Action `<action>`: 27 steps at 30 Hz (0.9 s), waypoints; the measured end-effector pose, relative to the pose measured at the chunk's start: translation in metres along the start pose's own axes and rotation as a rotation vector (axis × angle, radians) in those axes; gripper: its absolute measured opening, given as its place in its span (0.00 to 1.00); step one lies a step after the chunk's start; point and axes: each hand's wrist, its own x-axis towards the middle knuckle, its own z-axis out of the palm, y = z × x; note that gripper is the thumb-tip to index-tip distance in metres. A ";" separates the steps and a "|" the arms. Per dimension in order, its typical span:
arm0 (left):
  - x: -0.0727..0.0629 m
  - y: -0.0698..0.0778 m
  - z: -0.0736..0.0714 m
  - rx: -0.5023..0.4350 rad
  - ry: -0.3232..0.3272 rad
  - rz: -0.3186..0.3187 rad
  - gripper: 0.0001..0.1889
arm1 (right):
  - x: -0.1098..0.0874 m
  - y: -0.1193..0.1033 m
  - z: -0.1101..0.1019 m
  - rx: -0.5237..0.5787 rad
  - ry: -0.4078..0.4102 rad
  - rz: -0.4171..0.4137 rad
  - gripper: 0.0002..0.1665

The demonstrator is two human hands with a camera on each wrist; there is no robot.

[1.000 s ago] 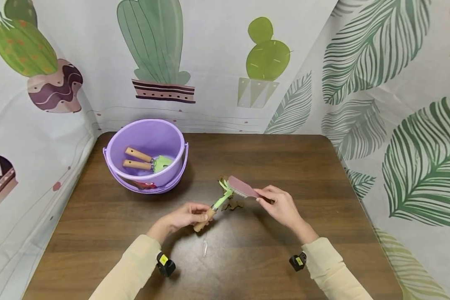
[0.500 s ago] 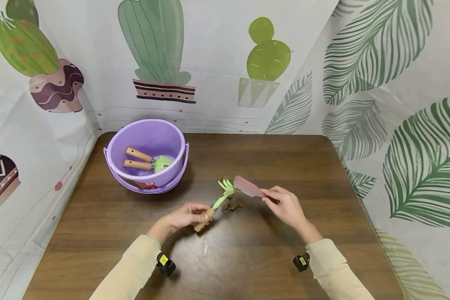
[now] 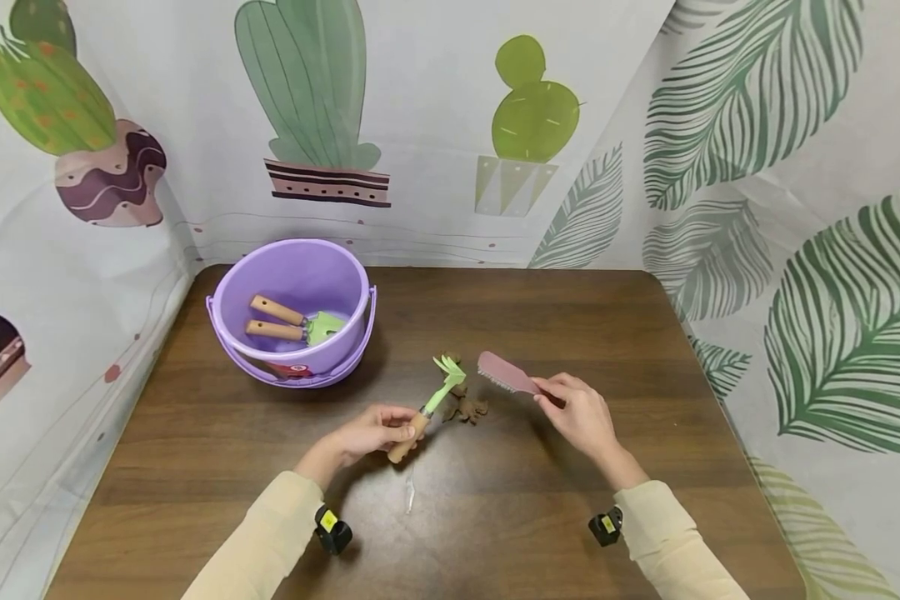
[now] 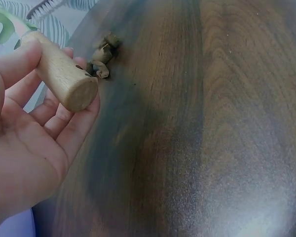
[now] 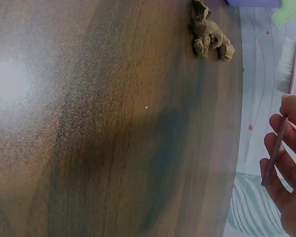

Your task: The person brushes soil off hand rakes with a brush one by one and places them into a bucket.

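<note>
My left hand (image 3: 377,433) grips the wooden handle of a small garden hand rake (image 3: 437,398), its light green tines raised above the table. In the left wrist view the handle (image 4: 64,74) lies between thumb and fingers. A pink brush (image 3: 507,372) with pale bristles is pinched in my right hand (image 3: 579,415); the bristles face down and left, apart from the tines. Brown clay-like clumps (image 3: 468,409) lie on the table beneath the rake. The right wrist view shows the clumps (image 5: 207,37) more plainly, and the brush bristles (image 5: 286,64) at the right.
A purple bucket (image 3: 228,333) with its handle lowered stands at the back left, holding two wooden-handled green tools (image 3: 277,330). On the brown table (image 3: 570,317), a thin clear strip or glare streak (image 3: 410,492) shows near the left hand. A printed cloth (image 3: 435,125) hangs behind.
The brush has moved right, away from the rake tines it was against. The rake's head has turned, tines now angled more to the upper left. My left hand has stayed in place.
</note>
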 end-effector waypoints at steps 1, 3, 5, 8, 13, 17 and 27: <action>0.000 0.000 0.000 -0.003 0.008 -0.002 0.24 | 0.000 0.001 0.000 -0.006 0.006 0.004 0.15; -0.001 0.000 -0.002 -0.001 0.023 0.001 0.25 | 0.000 0.002 -0.001 -0.020 0.018 0.013 0.16; -0.001 0.001 -0.002 -0.001 0.049 -0.002 0.25 | 0.000 0.004 -0.001 -0.030 0.026 0.026 0.16; 0.000 0.002 -0.003 0.018 0.095 -0.008 0.25 | 0.000 0.004 -0.002 -0.034 0.033 0.045 0.16; 0.001 0.008 -0.004 0.059 0.210 -0.029 0.23 | 0.000 0.004 -0.003 -0.032 0.039 0.054 0.16; 0.000 0.016 -0.003 0.121 0.312 -0.009 0.22 | 0.000 0.006 -0.004 -0.037 0.044 0.044 0.16; -0.004 0.035 0.004 0.255 0.510 0.008 0.18 | -0.001 0.007 -0.007 -0.039 0.038 0.034 0.16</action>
